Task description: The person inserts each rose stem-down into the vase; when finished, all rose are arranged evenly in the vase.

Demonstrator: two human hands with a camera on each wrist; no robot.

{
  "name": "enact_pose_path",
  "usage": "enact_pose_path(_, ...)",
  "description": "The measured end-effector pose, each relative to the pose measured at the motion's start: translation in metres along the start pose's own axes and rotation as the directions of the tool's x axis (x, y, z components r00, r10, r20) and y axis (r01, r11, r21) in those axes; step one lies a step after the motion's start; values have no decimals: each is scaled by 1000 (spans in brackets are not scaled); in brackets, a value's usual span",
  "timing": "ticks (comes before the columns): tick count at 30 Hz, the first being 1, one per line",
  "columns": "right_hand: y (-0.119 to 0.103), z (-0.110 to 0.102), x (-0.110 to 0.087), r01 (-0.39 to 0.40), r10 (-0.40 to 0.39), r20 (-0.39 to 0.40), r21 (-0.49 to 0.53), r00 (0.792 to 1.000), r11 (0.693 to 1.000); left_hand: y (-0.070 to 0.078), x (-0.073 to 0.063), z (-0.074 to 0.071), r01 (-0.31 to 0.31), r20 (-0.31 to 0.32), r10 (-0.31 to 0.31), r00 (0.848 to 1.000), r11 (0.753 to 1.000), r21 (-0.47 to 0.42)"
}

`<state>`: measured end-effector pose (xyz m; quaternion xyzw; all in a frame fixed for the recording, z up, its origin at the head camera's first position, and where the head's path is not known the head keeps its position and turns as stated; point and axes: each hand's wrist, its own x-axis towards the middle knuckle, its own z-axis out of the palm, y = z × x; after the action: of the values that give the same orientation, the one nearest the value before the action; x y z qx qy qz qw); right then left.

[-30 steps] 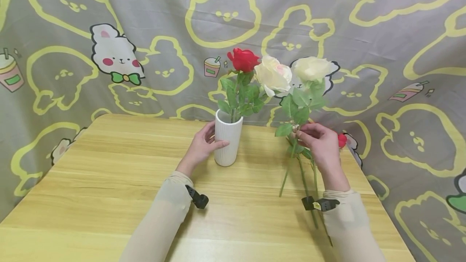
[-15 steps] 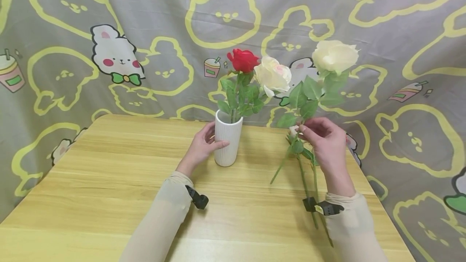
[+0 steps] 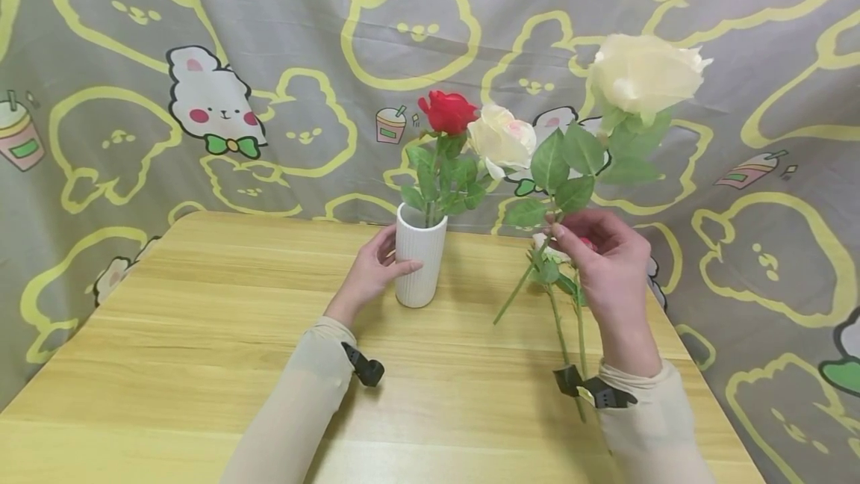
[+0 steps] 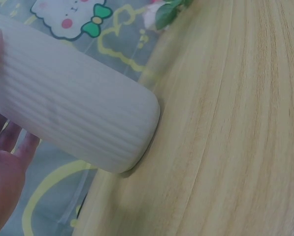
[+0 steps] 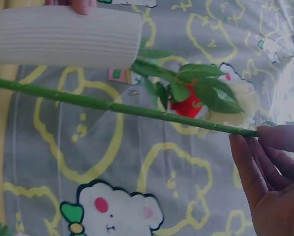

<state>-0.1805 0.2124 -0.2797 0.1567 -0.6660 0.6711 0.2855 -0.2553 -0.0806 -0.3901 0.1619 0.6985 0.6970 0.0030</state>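
A white ribbed vase (image 3: 416,275) stands upright on the wooden table, holding a red rose (image 3: 448,112) and a cream rose with a pinkish centre (image 3: 504,139). My left hand (image 3: 372,269) holds the vase from its left side, thumb across the front and fingers behind. Between thumb and fingertips, my right hand (image 3: 611,264) pinches the stem of a pale cream rose (image 3: 648,75), just below its leaves. This rose is raised to the right of the vase, tilted, its bloom up and right. Its bare green stem (image 5: 112,106) crosses the right wrist view, beside the vase.
More roses lie on the table (image 3: 269,364) under my right hand, their stems (image 3: 559,323) pointing toward me and their blooms partly hidden. Behind the table hangs a grey cloth (image 3: 289,28) with yellow bunny outlines.
My right hand has lifted the pale cream rose up and to the right, its stem's lower end swinging left. The left hand and vase have stayed in place.
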Motion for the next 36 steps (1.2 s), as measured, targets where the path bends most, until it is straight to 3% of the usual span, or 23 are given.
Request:
enact_pose_path(4,-7,7,0,49,-49,5,32,999,998,-2,0,0,-2,-2,2,1000,1000,-5)
enact_pose_path(11,-21,18,2,147,-148,6,76,989,986,-31,11,-4,-34,-21,35,999,999,24)
enact_pose_path(15,-31,27,6,200,-202,17,95,979,975,-30,11,-4,-40,-26,41,999,999,17)
enact_pose_path(22,-43,46,14,222,-229,26,172,973,960,-30,11,-3,-45,-22,45,999,999,16)
enact_pose_path(30,-61,65,24,282,-287,18,144,958,949,-30,12,-5,-67,-20,68,997,997,26)
enact_pose_path(36,-73,75,35,317,-324,10,175,946,932,-30,10,-5,-40,-16,41,999,999,21)
